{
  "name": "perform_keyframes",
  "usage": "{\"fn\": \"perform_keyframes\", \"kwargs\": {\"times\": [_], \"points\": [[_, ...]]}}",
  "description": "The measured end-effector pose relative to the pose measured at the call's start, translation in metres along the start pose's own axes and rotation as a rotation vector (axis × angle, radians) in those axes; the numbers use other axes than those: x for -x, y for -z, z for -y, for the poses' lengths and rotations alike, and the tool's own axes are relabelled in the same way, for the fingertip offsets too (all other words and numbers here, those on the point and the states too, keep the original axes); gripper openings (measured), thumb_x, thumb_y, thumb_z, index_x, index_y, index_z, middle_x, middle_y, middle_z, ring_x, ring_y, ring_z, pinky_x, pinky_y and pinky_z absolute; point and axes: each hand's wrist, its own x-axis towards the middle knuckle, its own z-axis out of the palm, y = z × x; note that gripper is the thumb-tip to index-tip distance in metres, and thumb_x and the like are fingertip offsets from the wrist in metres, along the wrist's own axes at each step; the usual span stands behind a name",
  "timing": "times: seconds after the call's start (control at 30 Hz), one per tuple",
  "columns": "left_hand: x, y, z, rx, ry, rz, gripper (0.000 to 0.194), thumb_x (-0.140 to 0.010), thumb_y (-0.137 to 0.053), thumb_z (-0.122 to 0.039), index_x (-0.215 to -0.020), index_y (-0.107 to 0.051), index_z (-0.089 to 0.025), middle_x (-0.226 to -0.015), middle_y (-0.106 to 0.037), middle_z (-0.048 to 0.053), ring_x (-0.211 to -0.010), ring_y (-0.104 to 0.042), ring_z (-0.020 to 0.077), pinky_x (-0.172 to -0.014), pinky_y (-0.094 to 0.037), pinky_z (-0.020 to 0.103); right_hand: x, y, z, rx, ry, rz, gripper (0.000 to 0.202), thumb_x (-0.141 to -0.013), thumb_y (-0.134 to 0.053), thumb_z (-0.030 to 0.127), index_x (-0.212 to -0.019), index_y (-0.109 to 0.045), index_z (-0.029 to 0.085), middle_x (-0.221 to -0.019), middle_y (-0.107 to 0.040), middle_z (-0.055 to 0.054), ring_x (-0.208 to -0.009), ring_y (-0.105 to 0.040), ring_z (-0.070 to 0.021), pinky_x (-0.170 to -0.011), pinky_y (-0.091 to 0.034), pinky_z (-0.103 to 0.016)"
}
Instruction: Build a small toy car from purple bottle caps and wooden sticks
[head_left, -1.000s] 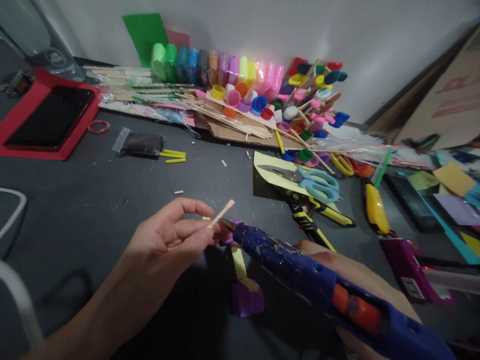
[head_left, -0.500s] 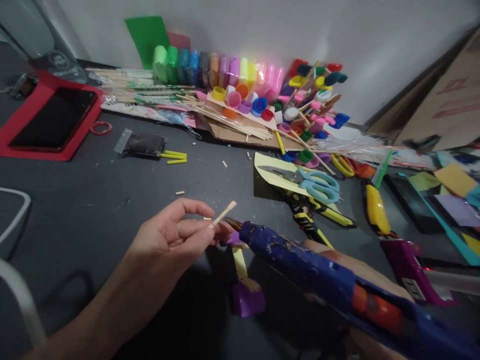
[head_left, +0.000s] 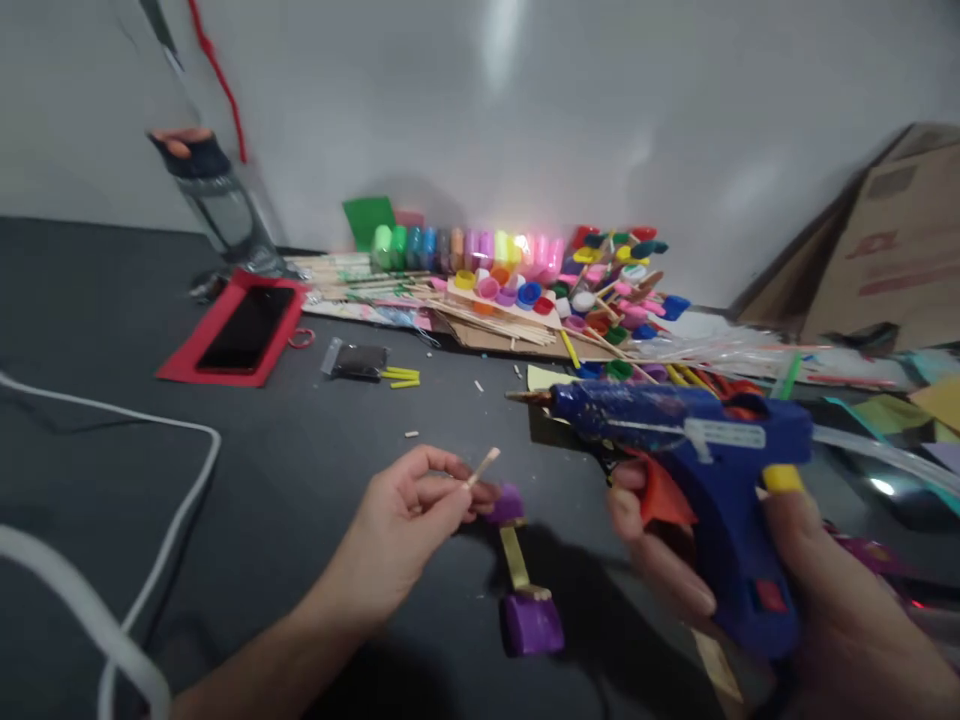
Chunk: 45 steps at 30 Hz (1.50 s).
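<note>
Between its thumb and fingers, my left hand (head_left: 420, 520) pinches a short pale wooden stick (head_left: 484, 466) that points up and right. My right hand (head_left: 750, 560) is wrapped round a blue glue gun (head_left: 660, 415) with an orange trigger; its nozzle points left, apart from the stick. Below and right of my left hand, a purple piece (head_left: 534, 622) on the dark table joins a yellowish strip (head_left: 514, 558), with a second purple piece (head_left: 508, 503) at the strip's other end, close to my left fingertips.
A phone (head_left: 247, 328) lies on red sheet at the left, near a bottle (head_left: 225, 215) and a white cable (head_left: 214, 440). Clay tubs (head_left: 457, 248), sticks and coloured caps (head_left: 529, 295) line the wall. A cardboard box (head_left: 885, 245) stands at the right.
The glue gun has moved up and away from the stick, turning side-on. The view has tilted up, showing more of the wall and bottle. My left hand still pinches the stick.
</note>
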Motion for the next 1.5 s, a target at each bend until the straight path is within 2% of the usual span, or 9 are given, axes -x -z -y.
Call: {"fn": "perform_keyframes", "kwargs": {"times": [0.13, 0.3, 0.47, 0.67, 0.93, 1.13, 1.23, 1.33, 1.5], "points": [[0.005, 0.0, -0.007, 0.013, -0.072, -0.006, 0.02, -0.083, -0.075, -0.029, -0.086, -0.06, -0.016, -0.091, -0.08, 0.013, -0.083, -0.074, 0.0185, -0.08, -0.052, 0.029, -0.035, -0.018, 0.034, -0.401, -0.201, 0.103, 0.039, -0.084, -0.066, 0.058, -0.09, -0.076, 0.021, -0.065, -0.064, -0.005, -0.049, -0.055, -0.0126, -0.043, -0.049, -0.02], [0.027, 0.011, -0.017, 0.001, -0.115, -0.05, 0.021, -0.082, -0.077, -0.031, -0.086, -0.063, -0.015, -0.089, -0.08, 0.012, -0.08, -0.073, 0.0178, -0.077, -0.053, 0.028, -0.086, -0.059, 0.066, -0.447, -0.258, 0.221, 0.027, -0.101, -0.05, 0.03, -0.089, -0.069, 0.016, -0.072, -0.068, -0.003, -0.057, -0.062, -0.0108, -0.042, -0.049, -0.016], [0.073, 0.05, -0.008, -0.017, -0.128, -0.312, 0.023, -0.076, -0.082, -0.032, -0.083, -0.066, -0.016, -0.086, -0.08, 0.009, -0.077, -0.074, 0.0167, -0.071, -0.057, 0.023, -0.119, -0.114, 0.059, -0.389, -0.317, 0.35, 0.03, -0.102, -0.048, 0.02, -0.079, -0.065, 0.012, -0.063, -0.067, -0.002, -0.048, -0.058, -0.0089, -0.042, -0.049, -0.017], [0.105, 0.091, 0.006, 0.028, -0.093, -0.541, 0.043, -0.05, -0.095, -0.034, -0.081, -0.072, -0.016, -0.088, -0.08, 0.01, -0.082, -0.076, 0.0256, -0.067, -0.063, 0.029, -0.128, -0.171, 0.047, -0.293, -0.401, 0.466, 0.033, -0.104, -0.042, 0.016, -0.077, -0.059, 0.013, -0.056, -0.067, -0.003, -0.047, -0.059, -0.0103, -0.049, -0.054, -0.021], [0.095, 0.074, 0.007, -0.027, -0.138, -0.447, 0.035, -0.056, -0.093, -0.037, -0.081, -0.076, -0.018, -0.085, -0.074, 0.002, -0.065, -0.067, 0.0111, -0.062, -0.057, 0.016, -0.127, -0.149, 0.058, -0.166, -0.338, 0.501, 0.027, -0.102, -0.051, 0.022, -0.078, -0.062, 0.015, -0.057, -0.069, 0.0, -0.049, -0.061, -0.0103, -0.05, -0.051, -0.019], [0.087, 0.054, -0.004, -0.105, -0.273, -0.391, 0.031, -0.06, -0.091, -0.038, -0.08, -0.076, -0.02, -0.086, -0.069, 0.0, -0.067, -0.064, 0.0095, -0.062, -0.054, 0.014, -0.126, -0.152, 0.039, -0.091, -0.349, 0.444, 0.022, -0.099, -0.058, 0.022, -0.077, -0.06, 0.015, -0.059, -0.06, 0.005, -0.049, -0.055, -0.008, -0.052, -0.051, -0.02], [0.084, 0.048, -0.006, -0.142, -0.299, -0.358, 0.026, -0.065, -0.089, -0.038, -0.081, -0.075, -0.022, -0.084, -0.067, -0.001, -0.068, -0.062, 0.0087, -0.063, -0.051, 0.013, -0.133, -0.167, 0.029, -0.02, -0.379, 0.454, 0.015, -0.097, -0.061, 0.028, -0.099, -0.065, 0.014, -0.088, -0.068, -0.001, -0.069, -0.065, -0.0123, -0.065, -0.057, -0.029], [0.083, 0.048, -0.007, -0.174, -0.3, -0.328, 0.021, -0.071, -0.086, -0.036, -0.084, -0.074, -0.024, -0.084, -0.066, -0.003, -0.072, -0.059, 0.008, -0.066, -0.049, 0.012, -0.139, -0.182, 0.022, 0.046, -0.395, 0.504, 0.031, -0.097, -0.062, 0.033, -0.123, -0.061, 0.016, -0.12, -0.065, -0.008, -0.099, -0.067, -0.0217, -0.082, -0.059, -0.042], [0.082, 0.048, -0.009, -0.233, -0.361, -0.333, 0.014, -0.077, -0.082, -0.032, -0.085, -0.074, -0.025, -0.087, -0.066, -0.004, -0.074, -0.056, 0.0065, -0.07, -0.047, 0.01, -0.148, -0.186, 0.013, 0.123, -0.374, 0.562, 0.035, -0.096, -0.063, 0.034, -0.127, -0.059, 0.018, -0.126, -0.063, -0.009, -0.105, -0.066, -0.0239, -0.086, -0.058, -0.045]]}}
